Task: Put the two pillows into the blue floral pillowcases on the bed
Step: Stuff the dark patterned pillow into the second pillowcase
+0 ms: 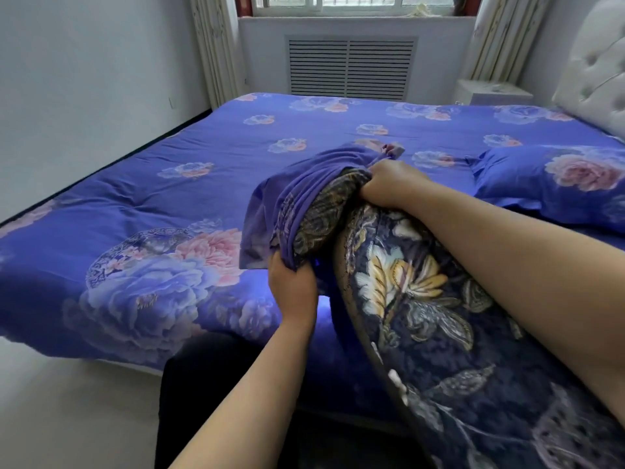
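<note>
A dark navy pillow (439, 326) with yellow and white flowers leans from the lower right toward the bed's middle. Its far end sits inside a bunched blue floral pillowcase (304, 184). My left hand (294, 286) grips the pillowcase's lower edge below the pillow's end. My right hand (392, 184) grips the upper edge of the pillowcase together with the pillow's top corner. A second pillow (554, 181), inside a blue floral pillowcase with a pink rose, lies on the bed at the right.
The bed (152, 204) is covered with a blue floral quilt. A white tufted headboard (595, 79) stands at the right, a white nightstand (490, 93) beside it. A radiator cover (351, 69) and curtains are below the window. My dark trouser leg (216, 384) touches the bed edge.
</note>
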